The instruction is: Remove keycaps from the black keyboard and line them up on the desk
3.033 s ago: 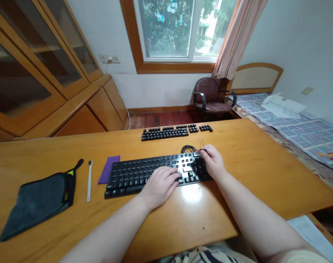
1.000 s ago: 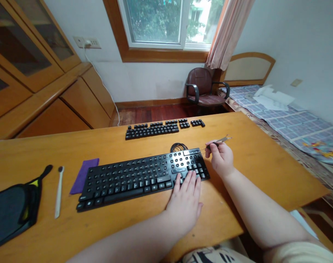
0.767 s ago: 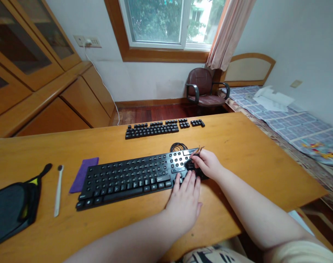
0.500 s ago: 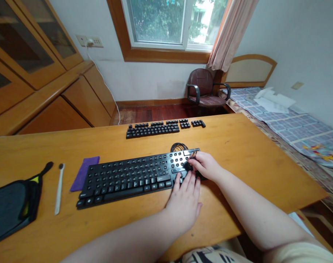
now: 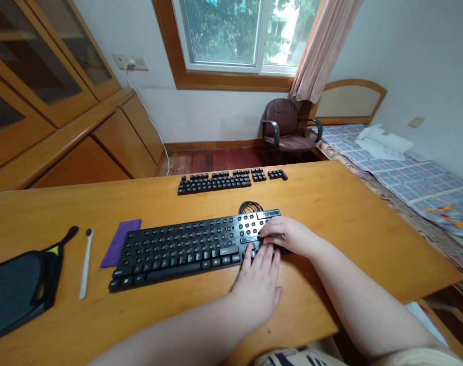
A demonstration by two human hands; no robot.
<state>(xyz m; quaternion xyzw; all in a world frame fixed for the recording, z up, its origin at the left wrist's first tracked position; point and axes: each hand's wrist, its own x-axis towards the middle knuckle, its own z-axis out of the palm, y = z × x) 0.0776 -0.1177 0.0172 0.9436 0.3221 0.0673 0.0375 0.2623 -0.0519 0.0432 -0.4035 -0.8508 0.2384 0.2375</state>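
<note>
A black keyboard (image 5: pixel 178 247) lies on the table. Many of its upper key positions are bare, while keycaps sit along the lower rows. My left hand (image 5: pixel 257 284) rests flat with fingers stretched over the lower right part, touching it. Over the number pad end my right hand (image 5: pixel 292 236) is closed on a small, thin dark tool (image 5: pixel 276 235); its kind and its working end are hidden by the fingers. Behind the keyboard is its coiled black cable (image 5: pixel 250 206). Loose black keycaps (image 5: pixel 216 185) stand in rows near the table's far edge.
Left of the keyboard lie a purple cloth (image 5: pixel 120 243), a white toothbrush (image 5: pixel 85 264) and a dark pouch (image 5: pixel 18 290) with yellow trim. The wooden table (image 5: pixel 353 218) ends at the right, beside a bed (image 5: pixel 406 173). A brown chair (image 5: pixel 284 124) stands beyond.
My right hand has turned and lowered over the number pad; the tool, more upright before, now lies nearly level. My left hand stays on the keyboard. The whole view has shifted slightly.
</note>
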